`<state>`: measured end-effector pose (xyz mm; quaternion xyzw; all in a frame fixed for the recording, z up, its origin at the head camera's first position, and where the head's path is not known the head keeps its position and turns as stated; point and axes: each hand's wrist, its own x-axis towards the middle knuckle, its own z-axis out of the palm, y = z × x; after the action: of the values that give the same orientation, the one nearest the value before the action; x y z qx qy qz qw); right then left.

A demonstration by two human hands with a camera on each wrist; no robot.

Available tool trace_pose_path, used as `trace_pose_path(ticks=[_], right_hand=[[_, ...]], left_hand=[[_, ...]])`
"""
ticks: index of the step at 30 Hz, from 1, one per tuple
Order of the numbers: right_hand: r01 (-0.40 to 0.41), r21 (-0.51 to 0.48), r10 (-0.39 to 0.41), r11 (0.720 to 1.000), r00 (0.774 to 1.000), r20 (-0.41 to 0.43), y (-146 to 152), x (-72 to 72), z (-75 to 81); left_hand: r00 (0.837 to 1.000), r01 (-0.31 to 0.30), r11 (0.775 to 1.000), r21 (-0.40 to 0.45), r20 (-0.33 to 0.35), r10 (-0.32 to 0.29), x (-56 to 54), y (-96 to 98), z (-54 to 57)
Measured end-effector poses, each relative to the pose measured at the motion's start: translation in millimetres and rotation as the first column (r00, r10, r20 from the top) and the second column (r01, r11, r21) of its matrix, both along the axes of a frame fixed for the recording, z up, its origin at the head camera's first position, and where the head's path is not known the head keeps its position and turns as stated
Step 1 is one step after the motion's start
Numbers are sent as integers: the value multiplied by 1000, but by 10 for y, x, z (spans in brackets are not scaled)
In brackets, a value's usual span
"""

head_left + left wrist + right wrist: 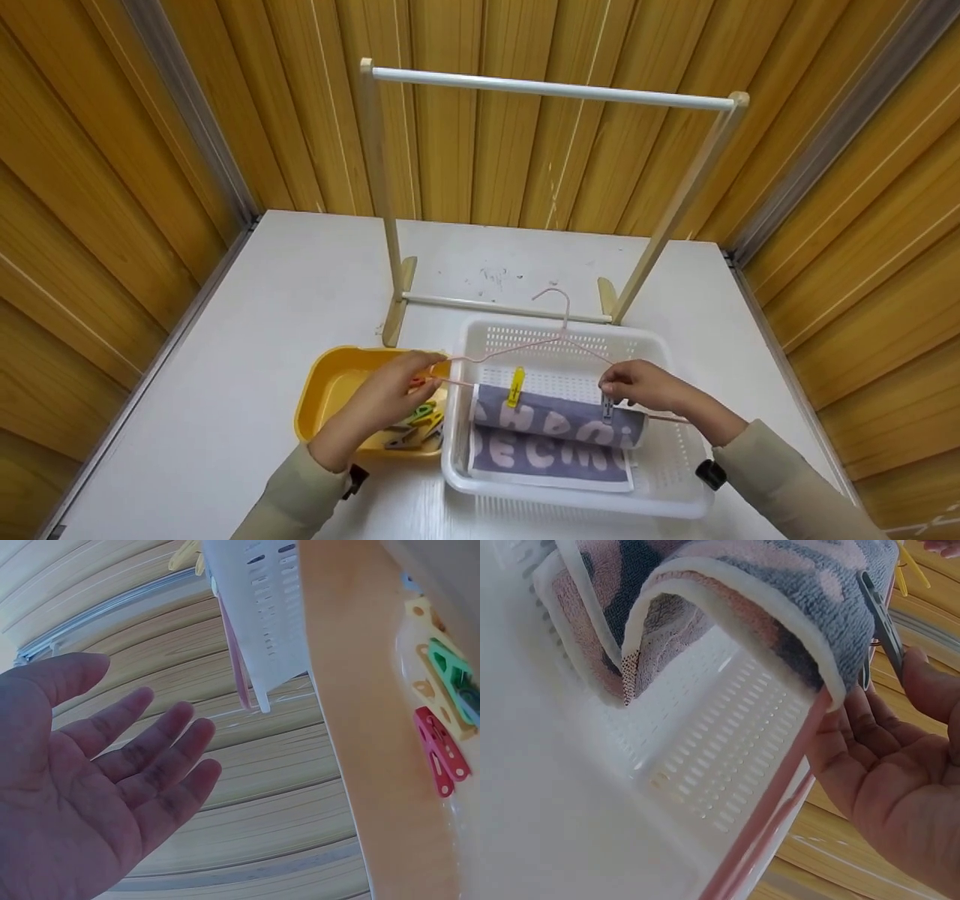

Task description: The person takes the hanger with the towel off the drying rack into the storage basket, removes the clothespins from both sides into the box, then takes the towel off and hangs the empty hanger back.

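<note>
grip: grey clothespin [886,634] pinched between thumb and fingers of right hand [643,384], at the top fold of the towel [555,416]. full bite on the bar can't be confirmed.
left hand [394,390]: nothing gripped; thumb and fingers apart, by the left end of the pink hanger [769,793]. contact can't be told.
towel: draped over the hanger's lower bar, lower part laid in white basket [570,503]. pinned by yellow clothespin [515,386] near its left edge.
slip risk: right side could be dropped if grey clothespin is released with only part of the fold caught; thick cloth would be the likely cause.
tilt risk: hanger could be rolled, since left end seems unclamped; yellow clothespin could be twisted off.
drag risk: hem could be snagged on basket wall if hanger is raised crooked.
yellow bin [319,394]: set just beside basket, loose clothespins [431,424] heaped inside; could be nudged by left hand.
rack [551,88]: stood behind basket; hanger's hook is seen free of it.
table [187,420]: white, marked with dark scuffs [493,277] near rack base.
room: enclosed by wood-slat walls [517,165], corners edged with grey metal posts [838,127].
</note>
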<state>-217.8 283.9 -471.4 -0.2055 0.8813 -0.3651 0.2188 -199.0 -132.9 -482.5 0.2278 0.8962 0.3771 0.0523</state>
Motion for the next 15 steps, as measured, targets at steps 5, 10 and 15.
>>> trace_pose_path(ticks=[5,10,15], right_hand=[[-7,29,9,1000,999,-50,-24,26,-2],[-22,56,29,998,992,-120,-44,39,9],[-11,75,24,997,986,-162,-59,40,24]], left_hand=[[1000,4,1000,3,-5,-4,-8,0,-12],[999,23,1000,5,-33,-23,-25,6,-21],[998,29,1000,4,-57,-29,-37,18,-27]])
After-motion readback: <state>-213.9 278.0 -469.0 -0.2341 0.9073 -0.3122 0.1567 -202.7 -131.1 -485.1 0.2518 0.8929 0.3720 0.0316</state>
